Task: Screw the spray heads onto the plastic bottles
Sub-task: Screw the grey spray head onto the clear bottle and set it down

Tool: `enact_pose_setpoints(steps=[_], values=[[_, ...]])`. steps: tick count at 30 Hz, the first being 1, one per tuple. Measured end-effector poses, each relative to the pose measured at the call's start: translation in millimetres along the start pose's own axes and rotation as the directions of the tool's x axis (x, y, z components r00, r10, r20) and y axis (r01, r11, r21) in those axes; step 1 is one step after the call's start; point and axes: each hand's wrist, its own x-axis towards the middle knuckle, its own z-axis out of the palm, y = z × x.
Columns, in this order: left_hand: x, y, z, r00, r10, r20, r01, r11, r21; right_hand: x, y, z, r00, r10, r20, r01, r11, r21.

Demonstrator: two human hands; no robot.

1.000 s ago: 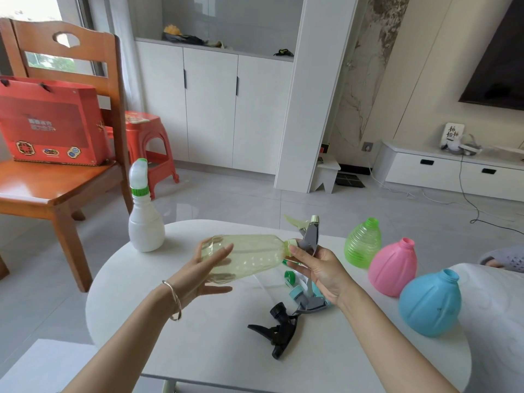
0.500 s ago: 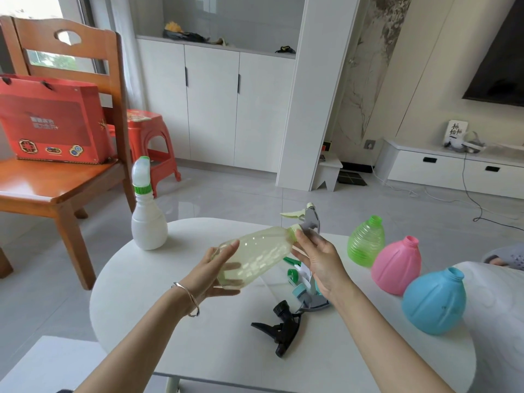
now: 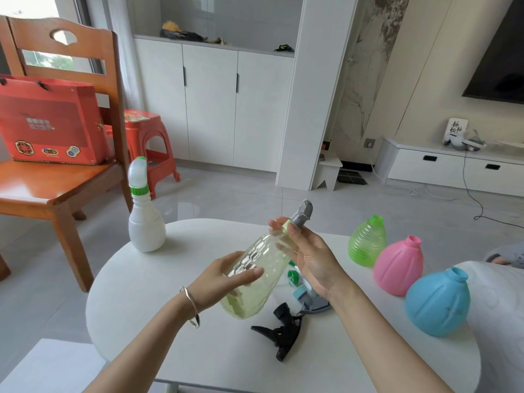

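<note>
My left hand (image 3: 226, 279) grips the body of a pale yellow clear bottle (image 3: 263, 265), held tilted above the white table (image 3: 158, 287) with its neck up and to the right. My right hand (image 3: 309, 256) pinches the collar at the neck, where a grey spray head (image 3: 303, 212) sits on the bottle. A black spray head (image 3: 280, 333) lies on the table below my hands. A light blue and grey spray head (image 3: 307, 297) and a green one (image 3: 292, 276) lie partly hidden behind my right wrist. Green (image 3: 367, 241), pink (image 3: 398, 266) and blue (image 3: 438, 304) bottles stand open-necked at the right.
A white bottle with a white spray head (image 3: 144, 214) stands at the table's far left. A wooden chair (image 3: 56, 177) holding a red box (image 3: 51, 123) is to the left, with a red stool (image 3: 147, 148) behind it. A white cushion (image 3: 499, 321) borders the table's right edge.
The yellow bottle has swung from nearly level to steeply tilted, neck upward. My left hand has slid down its body and my right hand has turned at the neck collar.
</note>
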Motion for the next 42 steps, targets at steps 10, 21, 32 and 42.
enact_pose_setpoints(steps=[10, 21, 32, 42], values=[[-1, 2, -2, 0.981, 0.118, -0.152, -0.122, 0.992, -0.021, 7, -5, 23, 0.99, -0.074, -0.117, 0.064, 0.994, -0.086], [-13, 0, -47, 0.951, 0.079, -0.299, -0.18, 0.928, -0.326, 23, 18, 73, 0.98, 0.154, 0.124, -0.091, 0.908, -0.41], [4, -18, -110, 0.864, 0.167, -0.474, -0.209, 0.977, -0.036, 68, 48, 115, 0.991, 0.076, 0.109, -0.012, 0.868, -0.497], [36, -96, -190, 0.683, 0.021, -0.73, 0.056, 0.995, 0.081, 128, 101, 117, 0.998, 0.046, 0.04, -0.014, 0.816, -0.578]])
